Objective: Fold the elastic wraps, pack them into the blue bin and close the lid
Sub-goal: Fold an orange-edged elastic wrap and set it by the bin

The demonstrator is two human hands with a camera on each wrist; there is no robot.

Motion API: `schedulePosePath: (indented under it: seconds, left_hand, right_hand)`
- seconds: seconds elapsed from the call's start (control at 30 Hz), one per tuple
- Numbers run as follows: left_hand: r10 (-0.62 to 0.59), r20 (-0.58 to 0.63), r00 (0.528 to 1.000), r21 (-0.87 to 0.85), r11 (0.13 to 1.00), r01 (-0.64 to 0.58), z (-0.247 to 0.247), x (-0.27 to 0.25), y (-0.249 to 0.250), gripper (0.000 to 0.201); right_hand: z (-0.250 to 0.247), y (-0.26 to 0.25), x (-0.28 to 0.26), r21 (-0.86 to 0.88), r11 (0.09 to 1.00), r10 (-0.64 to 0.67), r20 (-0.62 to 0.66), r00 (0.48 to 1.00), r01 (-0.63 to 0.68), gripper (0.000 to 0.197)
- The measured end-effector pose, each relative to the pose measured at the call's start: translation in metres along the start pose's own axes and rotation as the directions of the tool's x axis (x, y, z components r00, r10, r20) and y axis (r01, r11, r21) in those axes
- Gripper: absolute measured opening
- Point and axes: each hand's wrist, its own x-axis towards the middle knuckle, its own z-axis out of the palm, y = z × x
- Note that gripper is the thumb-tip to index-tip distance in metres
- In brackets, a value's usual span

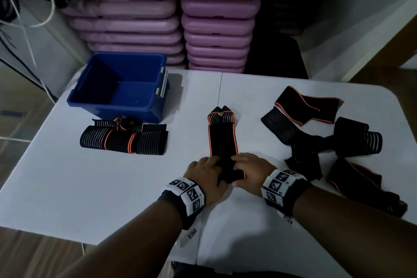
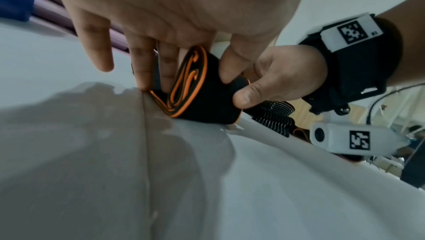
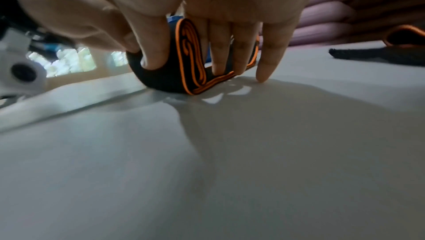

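Black elastic with orange edging is being rolled at the near end of a wrap (image 1: 223,142) that is lying lengthwise in the middle of the white table (image 1: 90,187). The roll (image 2: 197,91) is being gripped from both sides: the left hand (image 1: 206,175) is being held with its thumb behind the roll and its fingers (image 2: 169,65) pressed down in front of it, and the right hand (image 1: 253,171) is being held the same way, thumb tucked against the back of the roll and fingers (image 3: 222,49) curled over the front, the little finger touching the table. In the right wrist view the roll's end (image 3: 190,54) is being shown as a spiral of orange lines. The unrolled part of the wrap is being left flat, stretching away to a striped far end.

At the far left of the table the bin (image 1: 119,86) is being left open, with nothing visible inside and no lid seen on it. Just in front of it, touching or nearly touching its near wall, folded wraps (image 1: 124,137) are being kept in a low row. To the right of the hands, loose wraps (image 1: 327,137) are being left in an untidy pile, overlapping one another. Beyond the table, purple cases (image 1: 216,29) are being stored in two stacks under a shelf. Marker bands (image 1: 187,194) are being worn on both wrists.
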Motion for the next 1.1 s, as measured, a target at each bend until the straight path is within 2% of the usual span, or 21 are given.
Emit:
schedulePosePath:
  seconds: [0.13,0.2,0.37,0.47,0.6,0.7,0.8,0.87,0.9,1.0,1.03,1.1]
  left_hand:
    - [0.0,0.051,0.999,-0.055,0.998,0.003,-0.008,0.008,-0.003,0.047]
    - [-0.015,0.033,0.999,-0.109,0.994,0.019,-0.012,0.01,-0.006,0.038]
    - [-0.047,0.065,0.997,-0.166,0.985,0.057,-0.024,0.021,-0.011,0.029]
    - [-0.067,0.094,0.993,-0.227,0.97,0.087,-0.032,0.033,-0.014,0.03]
    - [-0.065,0.057,0.996,-0.223,0.972,0.076,-0.036,0.045,-0.015,0.027]
    - [-0.02,0.047,0.999,-0.118,0.993,0.025,-0.037,0.048,-0.013,0.025]
    - [0.023,0.044,0.999,0.111,0.993,-0.027,-0.034,0.044,-0.005,0.025]
    - [0.057,0.047,0.997,0.225,0.972,-0.066,-0.029,0.039,0.002,0.026]
    - [0.063,0.035,0.997,0.227,0.971,-0.069,-0.026,0.037,0.004,0.029]
    - [0.057,0.019,0.998,0.214,0.975,-0.06,-0.014,0.034,0.001,0.055]
    - [0.053,0.02,0.998,0.238,0.97,-0.056,-0.011,0.034,-0.001,0.059]
    - [0.042,0.012,0.999,0.272,0.961,-0.043,-0.009,0.035,-0.004,0.056]
  right_hand:
    - [0.003,0.0,0.008,0.057,0.998,0.023,0.016,1.0,-0.024,0.048]
    - [0.002,0.002,0.01,0.043,0.998,0.035,0.018,0.999,-0.036,0.05]
    - [-0.008,0.002,0.022,0.064,0.995,0.079,0.038,0.996,-0.081,0.041]
    - [-0.012,0.001,0.028,0.132,0.986,0.108,-0.016,0.994,-0.105,0.038]
    - [-0.014,0.0,0.029,0.213,0.96,0.203,-0.082,0.976,-0.182,0.039]
    - [-0.015,-0.001,0.03,0.228,0.957,0.203,-0.086,0.976,-0.179,0.034]
    - [-0.016,-0.002,0.027,0.176,0.971,0.178,-0.08,0.981,-0.162,0.029]
    - [-0.012,-0.002,0.022,0.149,0.979,0.15,-0.078,0.986,-0.137,0.037]
    - [-0.01,-0.001,0.019,0.145,0.983,0.13,-0.084,0.988,-0.117,0.043]
    - [-0.007,-0.001,0.012,0.065,0.995,0.077,-0.017,0.997,-0.076,0.075]
    - [-0.007,-0.002,0.011,0.02,0.996,0.085,0.02,0.996,-0.085,0.08]
    - [-0.01,-0.006,0.012,-0.031,0.995,0.097,0.017,0.995,-0.096,0.074]
